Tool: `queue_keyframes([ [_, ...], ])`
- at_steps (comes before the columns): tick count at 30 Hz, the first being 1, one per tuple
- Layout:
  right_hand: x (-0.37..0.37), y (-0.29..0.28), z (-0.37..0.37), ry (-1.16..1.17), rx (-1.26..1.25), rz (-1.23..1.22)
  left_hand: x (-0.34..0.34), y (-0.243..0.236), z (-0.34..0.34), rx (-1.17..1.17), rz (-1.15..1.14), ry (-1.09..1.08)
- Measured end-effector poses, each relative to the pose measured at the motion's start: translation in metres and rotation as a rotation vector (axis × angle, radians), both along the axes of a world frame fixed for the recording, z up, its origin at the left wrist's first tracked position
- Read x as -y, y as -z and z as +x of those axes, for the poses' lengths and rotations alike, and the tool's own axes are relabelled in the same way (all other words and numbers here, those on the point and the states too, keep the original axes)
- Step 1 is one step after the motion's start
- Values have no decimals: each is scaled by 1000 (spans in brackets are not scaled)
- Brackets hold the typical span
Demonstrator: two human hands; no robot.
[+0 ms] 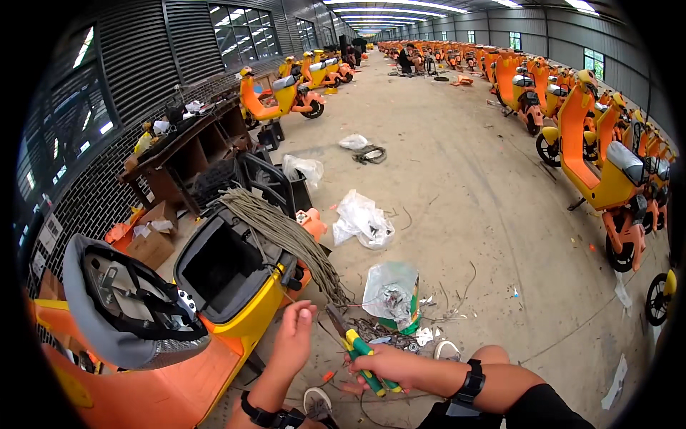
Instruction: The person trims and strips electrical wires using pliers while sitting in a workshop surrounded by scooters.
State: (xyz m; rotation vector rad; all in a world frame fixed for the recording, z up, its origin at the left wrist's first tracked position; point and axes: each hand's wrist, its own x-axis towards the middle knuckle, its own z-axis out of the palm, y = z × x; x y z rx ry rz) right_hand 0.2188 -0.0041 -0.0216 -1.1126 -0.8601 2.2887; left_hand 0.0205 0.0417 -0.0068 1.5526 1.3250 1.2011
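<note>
My right hand [379, 365] grips green-and-yellow long-handled cutters [359, 347], their dark jaws pointing forward and left. My left hand [293, 332] is just left of them, fingers curled by thin strands; what it holds, if anything, is unclear. Beside my hands stands an orange-and-yellow scooter [161, 393] with its grey seat [118, 307] flipped up and an open black storage bin [225, 264]. A bundle of tan cables [282, 239] drapes over the bin's right side toward the floor.
A clear bag of scraps [389, 293], cable offcuts and white bags [361, 218] lie on the concrete floor. A cluttered wooden bench [171, 168] runs along the left wall. Rows of scooters [593, 179] line the right side. A person [409, 61] crouches far down the aisle.
</note>
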Motion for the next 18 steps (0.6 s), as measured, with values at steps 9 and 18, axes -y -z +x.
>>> queue_keyframes([
  [9, 13, -1, 18, -185, 263, 279, 11, 25, -12, 481, -428, 369],
  [18, 10, -3, 15, -250, 390, 373, 17, 24, -44, 342, -519, 369],
])
